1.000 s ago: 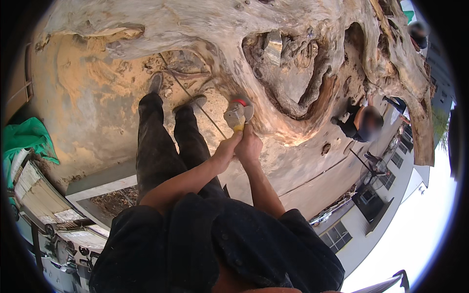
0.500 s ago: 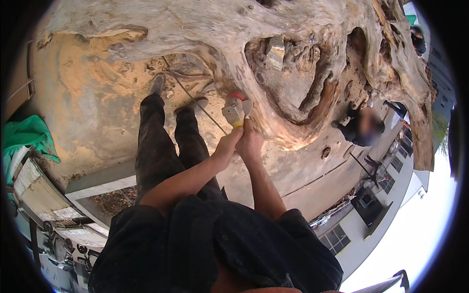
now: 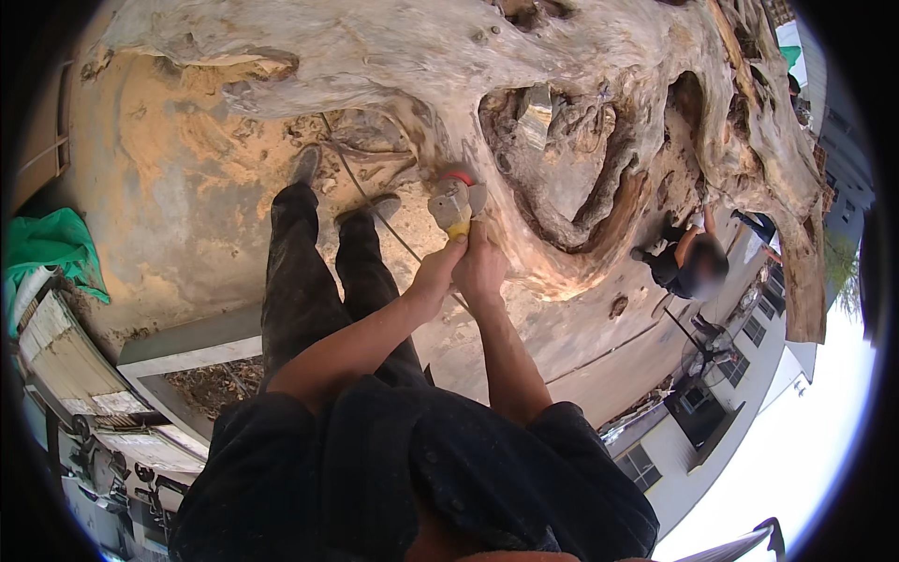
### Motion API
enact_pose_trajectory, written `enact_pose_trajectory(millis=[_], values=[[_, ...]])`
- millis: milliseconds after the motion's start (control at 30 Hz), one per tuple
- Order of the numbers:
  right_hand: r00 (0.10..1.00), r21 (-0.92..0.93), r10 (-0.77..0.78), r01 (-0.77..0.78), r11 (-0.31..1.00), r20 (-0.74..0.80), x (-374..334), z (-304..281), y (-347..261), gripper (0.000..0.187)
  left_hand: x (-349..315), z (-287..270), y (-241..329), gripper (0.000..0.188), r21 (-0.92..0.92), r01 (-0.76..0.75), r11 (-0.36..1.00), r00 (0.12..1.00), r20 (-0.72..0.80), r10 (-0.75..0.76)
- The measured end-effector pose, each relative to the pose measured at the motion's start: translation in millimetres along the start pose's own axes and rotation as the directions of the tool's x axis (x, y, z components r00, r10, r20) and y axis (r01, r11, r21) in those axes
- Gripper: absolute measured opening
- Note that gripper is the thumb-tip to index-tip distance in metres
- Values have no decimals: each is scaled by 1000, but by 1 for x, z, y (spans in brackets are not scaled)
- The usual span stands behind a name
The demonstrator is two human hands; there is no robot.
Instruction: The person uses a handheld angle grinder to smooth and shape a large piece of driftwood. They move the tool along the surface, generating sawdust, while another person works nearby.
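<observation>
Both hands are closed on an angle grinder [image 3: 450, 205] with a grey metal head, a yellow body and a red disc. My left hand [image 3: 437, 273] wraps round the body from the left. My right hand [image 3: 480, 263] grips it from the right, close against the left hand. The disc is up against a narrow limb of a large pale driftwood-like root [image 3: 449, 122]; whether it touches the wood is hard to see. My fingers hide most of the grinder's body.
A dark cord [image 3: 365, 197] runs over the sawdust-covered floor beside my shoes. Another person [image 3: 700, 265] crouches by the root at right, one arm reaching to it. A pedestal fan [image 3: 706, 351] stands behind them. Green cloth [image 3: 56, 251] lies at far left, near a low framed bed [image 3: 192, 351].
The root and background have shifted slightly in view. My hands keep hold of the grinder at almost the same place. The other person's arm now shows stretched up to the wood.
</observation>
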State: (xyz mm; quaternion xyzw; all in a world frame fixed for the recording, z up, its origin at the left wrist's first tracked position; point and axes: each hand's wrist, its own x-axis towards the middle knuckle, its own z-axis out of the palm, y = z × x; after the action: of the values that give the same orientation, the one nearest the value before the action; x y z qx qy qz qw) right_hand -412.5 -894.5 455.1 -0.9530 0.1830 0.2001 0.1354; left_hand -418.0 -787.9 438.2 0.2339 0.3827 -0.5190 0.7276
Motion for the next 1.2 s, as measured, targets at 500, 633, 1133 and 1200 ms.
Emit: enact_pose_trajectory(millis=[500,633,1133,1200], values=[[964,608,243,-255,752,105,5,-31,-5,38,-15,19,15,63,358,-329,873,941,204,271],[955,631,231,-295,717,184,37,-50,-30,36,-2,21,46,69,303,-340,890,930,249,270],[807,833,247,-553,-8,537,109,-51,6,11,0,71,121,75,442,-490,752,867,340,365],[802,831,242,-555,-37,546,118,-53,-3,11,8,74,123,68,414,-548,727,834,341,434]])
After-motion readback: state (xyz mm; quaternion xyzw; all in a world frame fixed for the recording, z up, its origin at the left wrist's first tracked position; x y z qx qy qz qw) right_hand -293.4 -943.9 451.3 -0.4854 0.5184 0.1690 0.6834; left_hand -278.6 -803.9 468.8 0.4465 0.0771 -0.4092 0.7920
